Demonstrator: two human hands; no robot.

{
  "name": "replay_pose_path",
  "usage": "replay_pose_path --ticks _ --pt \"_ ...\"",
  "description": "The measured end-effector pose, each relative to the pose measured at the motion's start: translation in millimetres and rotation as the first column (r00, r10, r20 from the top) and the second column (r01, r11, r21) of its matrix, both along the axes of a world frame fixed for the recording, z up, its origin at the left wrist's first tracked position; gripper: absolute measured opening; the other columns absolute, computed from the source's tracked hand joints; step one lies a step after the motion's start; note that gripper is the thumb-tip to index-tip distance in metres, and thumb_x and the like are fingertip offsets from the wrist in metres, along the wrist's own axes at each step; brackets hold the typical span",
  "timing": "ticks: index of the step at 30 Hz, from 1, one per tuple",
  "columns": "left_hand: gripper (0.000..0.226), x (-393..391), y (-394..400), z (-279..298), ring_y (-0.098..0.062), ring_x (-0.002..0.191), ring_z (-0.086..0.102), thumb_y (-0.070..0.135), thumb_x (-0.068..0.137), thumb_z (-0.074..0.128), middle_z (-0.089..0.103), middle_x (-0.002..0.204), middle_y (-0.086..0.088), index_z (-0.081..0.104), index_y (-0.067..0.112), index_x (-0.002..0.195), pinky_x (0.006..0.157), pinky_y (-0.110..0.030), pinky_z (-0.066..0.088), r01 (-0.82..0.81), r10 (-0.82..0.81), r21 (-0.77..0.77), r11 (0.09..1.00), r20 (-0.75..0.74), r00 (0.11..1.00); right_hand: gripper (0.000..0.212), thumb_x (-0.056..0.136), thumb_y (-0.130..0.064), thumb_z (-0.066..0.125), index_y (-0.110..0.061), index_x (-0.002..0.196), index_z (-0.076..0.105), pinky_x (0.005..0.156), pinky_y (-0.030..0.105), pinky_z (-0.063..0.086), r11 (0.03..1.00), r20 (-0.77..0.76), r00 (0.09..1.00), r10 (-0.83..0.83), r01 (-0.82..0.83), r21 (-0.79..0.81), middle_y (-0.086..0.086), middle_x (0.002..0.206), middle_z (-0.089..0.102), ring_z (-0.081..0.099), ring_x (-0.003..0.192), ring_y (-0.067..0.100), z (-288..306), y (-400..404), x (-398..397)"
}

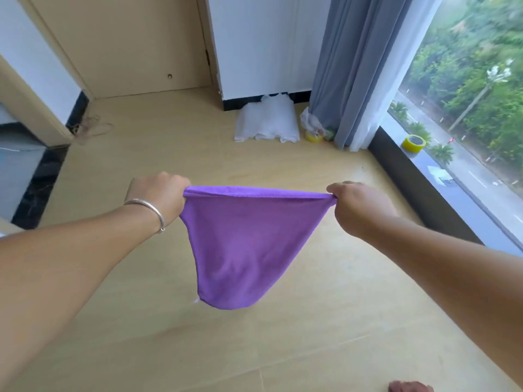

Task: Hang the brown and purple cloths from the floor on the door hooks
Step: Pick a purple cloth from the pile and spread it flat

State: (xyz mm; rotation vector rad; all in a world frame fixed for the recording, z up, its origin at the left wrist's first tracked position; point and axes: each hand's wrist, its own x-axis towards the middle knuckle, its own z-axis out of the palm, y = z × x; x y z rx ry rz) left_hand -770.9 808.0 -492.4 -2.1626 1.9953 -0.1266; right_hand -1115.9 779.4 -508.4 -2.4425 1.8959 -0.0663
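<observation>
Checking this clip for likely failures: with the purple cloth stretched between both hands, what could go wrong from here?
1. The left hand and right hand pinch only the top corners of the purple cloth; a corner could slip and drop it to the floor.
2. No door hooks show in this view, so the person must turn away with the cloth sagging.
</observation>
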Motion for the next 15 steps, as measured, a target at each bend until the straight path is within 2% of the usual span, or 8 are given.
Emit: replay_pose_path --ticks 3,7,10,15 --pt "0.011 39.5 9.5 10.8 -0.028 0.066 0.054 0.015 0.086 0.052 0.055 0.069 -0.001 0.060 0.021 0.081 0.056 -0.027 0.033 -0.041 0.040 -0.052 0.998 -0.021 0.999 0.042 0.079 -0.004 0.037 -0.019 0.110 0.062 0.076 0.035 0.051 0.998 0.016 0.998 0.057 -0.057 -0.006 0.004 0.107 0.064 0.059 0.097 0.031 9.3 -11.5 36.9" --pt "0.012 75.1 41.0 6.0 -0.029 0.070 0.058 0.014 0.084 0.052 0.060 0.071 -0.001 0.062 0.020 0.082 0.059 -0.030 0.042 -0.088 0.085 -0.059 0.994 -0.059 0.995 0.042 0.076 -0.002 0.038 -0.020 0.106 0.063 0.075 0.035 0.049 0.992 0.053 0.990 0.129 -0.129 0.008 0.002 0.104 0.064 0.057 0.097 0.029 2.3 -5.2 69.9" --pt "0.016 88.6 80.9 -13.2 -0.026 0.076 0.060 0.016 0.085 0.052 0.063 0.080 0.003 0.065 0.025 0.089 0.060 -0.029 0.042 -0.083 0.080 -0.038 0.996 -0.076 0.994 0.043 0.076 -0.001 0.040 -0.023 0.104 0.065 0.077 0.033 0.046 0.974 0.102 0.970 0.222 -0.225 0.024 -0.005 0.104 0.065 0.055 0.103 0.022 -19.2 20.8 79.1" --pt "0.026 81.7 168.9 -70.9 -0.019 0.091 0.064 0.021 0.088 0.055 0.066 0.096 0.014 0.068 0.041 0.101 0.065 -0.026 0.044 -0.097 0.104 0.054 0.994 -0.152 0.983 0.037 0.076 0.002 0.043 -0.021 0.096 0.064 0.076 0.027 0.034 0.913 0.115 0.923 0.368 -0.382 0.143 -0.009 0.087 0.054 0.055 0.104 0.021 -82.5 87.7 68.2"
